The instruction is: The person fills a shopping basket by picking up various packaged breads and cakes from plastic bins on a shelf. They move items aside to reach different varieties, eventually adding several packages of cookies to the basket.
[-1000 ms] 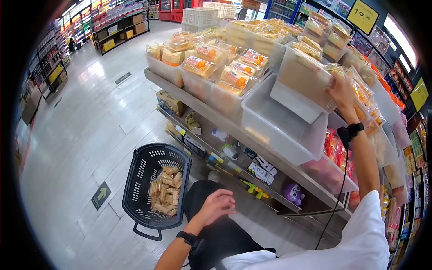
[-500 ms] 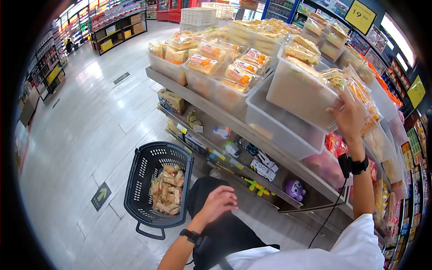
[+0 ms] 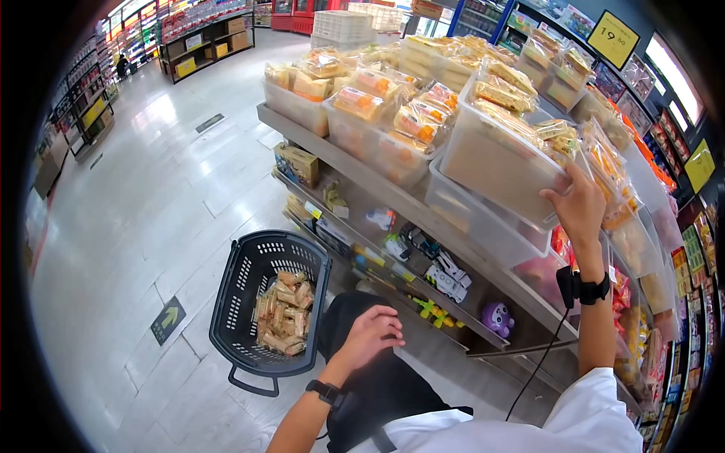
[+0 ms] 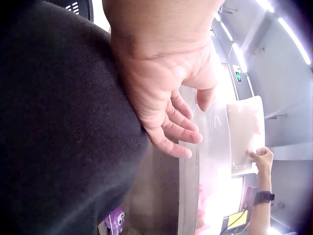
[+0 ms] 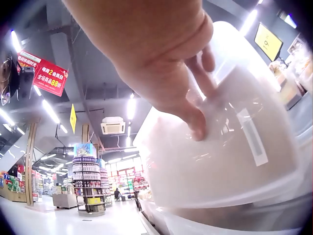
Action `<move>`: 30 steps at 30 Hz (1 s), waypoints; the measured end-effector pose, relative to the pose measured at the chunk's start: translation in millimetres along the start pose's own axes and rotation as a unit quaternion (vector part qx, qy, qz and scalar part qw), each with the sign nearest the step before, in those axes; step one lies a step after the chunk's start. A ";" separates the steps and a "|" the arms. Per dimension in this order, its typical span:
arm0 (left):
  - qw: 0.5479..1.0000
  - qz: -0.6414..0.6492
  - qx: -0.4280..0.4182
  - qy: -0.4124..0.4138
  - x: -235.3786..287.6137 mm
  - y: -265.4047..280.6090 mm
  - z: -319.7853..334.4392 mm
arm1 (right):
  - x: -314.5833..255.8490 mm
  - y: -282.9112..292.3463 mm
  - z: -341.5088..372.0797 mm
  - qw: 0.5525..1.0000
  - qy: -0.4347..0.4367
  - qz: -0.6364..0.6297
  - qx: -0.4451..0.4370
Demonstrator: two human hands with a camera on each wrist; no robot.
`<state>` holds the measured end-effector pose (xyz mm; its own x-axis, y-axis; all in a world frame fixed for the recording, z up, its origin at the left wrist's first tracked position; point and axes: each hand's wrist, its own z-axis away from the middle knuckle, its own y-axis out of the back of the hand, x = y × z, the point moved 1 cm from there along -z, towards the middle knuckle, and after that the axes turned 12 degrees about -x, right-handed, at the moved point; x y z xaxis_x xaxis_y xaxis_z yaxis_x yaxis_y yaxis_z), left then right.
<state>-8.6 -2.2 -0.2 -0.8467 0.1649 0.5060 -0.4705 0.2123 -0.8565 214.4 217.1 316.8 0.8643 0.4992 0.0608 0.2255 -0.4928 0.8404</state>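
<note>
My right hand grips the near right corner of a translucent plastic bin filled with bagged bread. In the right wrist view the thumb presses the outer wall of the bin, with fingers at the rim. The bin sits tilted across a second translucent bin, covering most of its opening. My left hand rests by the dark-trousered thigh, fingers loosely bent and holding nothing; the left wrist view also shows this hand against the trouser fabric.
A dark shopping basket holding several wrapped snacks stands on the floor at left. More bread bins line the display table. Toys, including a purple one, fill the lower shelves. A cable hangs from the right wrist.
My right hand has brought the bread-filled bin lower and nearer, so it covers more of the bin beneath. The left hand stays by the thigh.
</note>
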 end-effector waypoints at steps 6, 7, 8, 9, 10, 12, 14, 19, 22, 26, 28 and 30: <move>1.000 0.013 -0.005 -0.007 2.3 4.2 3.3 | -13.9 4.0 9.1 0.998 -0.066 -0.017 -0.007; 1.000 0.013 -0.004 -0.006 1.2 4.2 4.4 | -12.3 1.6 10.8 0.997 -0.075 -0.023 -0.007; 1.000 0.011 -0.001 -0.004 0.1 4.2 4.7 | -12.2 -0.7 11.8 0.996 -0.084 -0.030 -0.007; 1.000 0.008 0.002 -0.005 0.9 4.9 5.3 | -14.4 -1.9 10.8 0.996 -0.083 -0.033 -0.007; 1.000 0.007 0.004 -0.005 2.5 5.1 6.3 | -16.3 -2.0 10.6 0.997 -0.078 -0.016 -0.002; 1.000 0.011 -0.008 -0.007 3.2 4.0 6.6 | -13.4 -2.8 13.3 0.997 -0.075 0.005 0.000; 1.000 0.019 -0.016 -0.011 3.3 6.5 6.4 | -8.1 -5.6 10.8 0.998 -0.057 0.015 0.019; 1.000 0.023 -0.013 -0.012 2.2 7.4 6.6 | -8.0 -6.6 15.5 0.998 -0.067 0.011 -0.002; 0.999 0.024 -0.022 -0.019 3.6 7.1 8.4 | -3.5 -9.7 16.8 0.999 -0.048 0.018 -0.003; 0.999 0.027 -0.019 -0.023 3.6 6.8 7.8 | -8.1 -21.5 21.6 0.996 -0.078 0.011 -0.035; 0.999 0.027 -0.015 -0.020 1.3 6.8 8.2 | -11.0 -30.8 24.1 0.996 -0.079 0.001 -0.042; 0.999 0.025 -0.013 -0.023 3.1 5.7 9.1 | -12.5 -37.1 26.0 0.995 -0.085 -0.008 -0.050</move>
<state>-16.2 -9.3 -4.5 -0.8801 0.1321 0.4561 -0.4204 0.2299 -0.8777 206.9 210.6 270.8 0.9263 0.3747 -0.0388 0.2022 -0.4077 0.8905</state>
